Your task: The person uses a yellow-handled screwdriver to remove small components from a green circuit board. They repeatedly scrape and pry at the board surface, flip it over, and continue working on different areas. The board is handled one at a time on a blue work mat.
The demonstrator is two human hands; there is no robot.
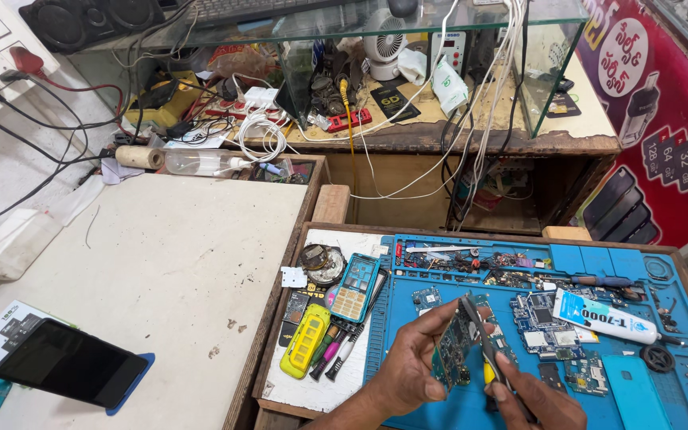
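Circuit board [453, 344] stands upright over the blue work mat [639, 398], pinched by the left hand [409, 368]. Right hand [541, 402] grips a yellow-handled tool [481, 344] pressed against it. Just beyond lie loose boards [541, 318] and a white glue tube [605, 316]; left, a yellow phone shell [306, 341]. Farther off, tangled cables [471, 119] crowd the workbench [471, 139].

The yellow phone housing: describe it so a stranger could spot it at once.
Start at the blue repair mat. Left of it, on the white board, lies the yellow phone housing, beside screwdrivers. It is the only yellow shell there; the keypad phone above is teal.
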